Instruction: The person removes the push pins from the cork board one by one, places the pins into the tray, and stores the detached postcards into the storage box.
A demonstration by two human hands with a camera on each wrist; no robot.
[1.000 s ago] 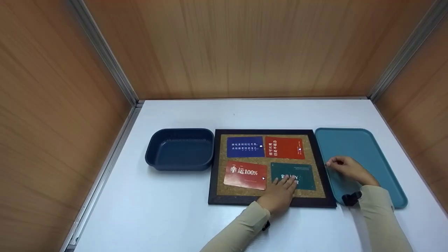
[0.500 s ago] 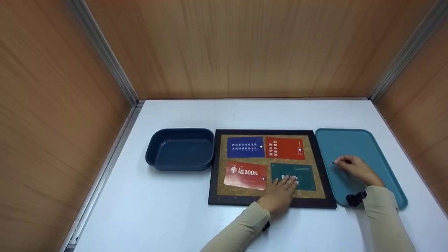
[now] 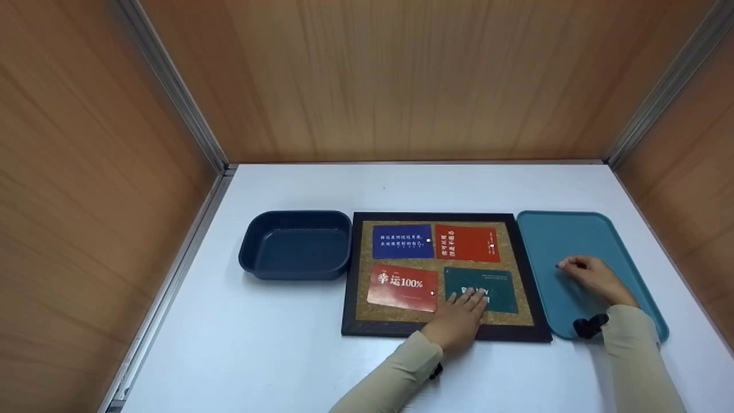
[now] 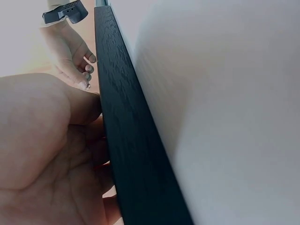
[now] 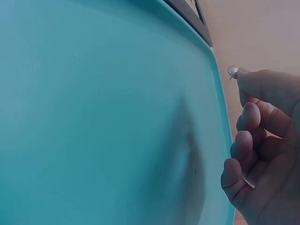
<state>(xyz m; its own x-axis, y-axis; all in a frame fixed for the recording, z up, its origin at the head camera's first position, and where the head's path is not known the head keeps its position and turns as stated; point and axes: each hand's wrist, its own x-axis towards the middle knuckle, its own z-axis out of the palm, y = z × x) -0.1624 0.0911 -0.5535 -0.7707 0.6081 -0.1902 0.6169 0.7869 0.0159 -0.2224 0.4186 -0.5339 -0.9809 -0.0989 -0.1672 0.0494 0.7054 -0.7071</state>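
My left hand [image 3: 456, 324] lies with its fingers spread over the lower left of a green card [image 3: 500, 287] on a framed cork board [image 3: 447, 217]. In the left wrist view its palm is beside the dark frame edge [image 4: 126, 117]. Above the teal tray [image 3: 565, 235], my right hand [image 3: 596, 280] pinches a small thumbtack [image 5: 233, 71] with a shiny round head between thumb and forefinger. A blue card [image 3: 403, 248], an upper red card [image 3: 467, 251] and a lower red card [image 3: 398, 293] lie on the cork, each with a small shiny tack at its right side.
A deep navy basin [image 3: 295, 272] stands against the board's left side, and the tray adjoins its right. White tabletop [image 3: 258, 344] surrounds them. Wood-grain panels [image 3: 401, 86] enclose the table at the back and both sides.
My right hand has moved rightward from the board's right edge to over the tray, still pinching the thumbtack. The left hand has stayed on the green card.
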